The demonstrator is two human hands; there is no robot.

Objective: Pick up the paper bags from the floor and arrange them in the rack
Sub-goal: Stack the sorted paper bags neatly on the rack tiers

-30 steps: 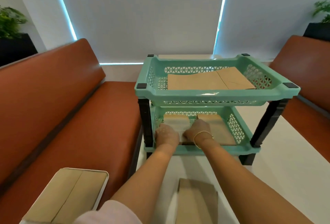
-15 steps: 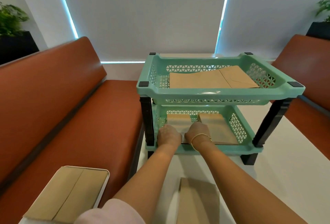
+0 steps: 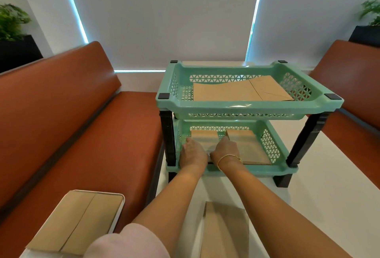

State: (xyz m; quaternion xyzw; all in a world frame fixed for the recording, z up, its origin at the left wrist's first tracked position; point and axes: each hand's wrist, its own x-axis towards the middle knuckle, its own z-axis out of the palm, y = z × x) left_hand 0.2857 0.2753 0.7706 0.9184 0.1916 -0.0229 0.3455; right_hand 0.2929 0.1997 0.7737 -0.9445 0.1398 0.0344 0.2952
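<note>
No legible text or labels anywhere

Rack (image 3: 248, 107) lower tier: open only at the front, between black legs (image 3: 167, 134). Top tier caps headroom. Both hands (image 3: 193, 152) fill the left half; right half free above bags (image 3: 249, 148).

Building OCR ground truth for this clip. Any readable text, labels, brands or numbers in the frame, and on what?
None: no legible text in the head view.
Paper bags in the top tier: plain brown, no print.
Bags in the lower tier: plain.
Bag near the bottom edge: blurred, no print visible.
Green rack: no label or brand showing.
Tray on the bench: no markings.
</note>
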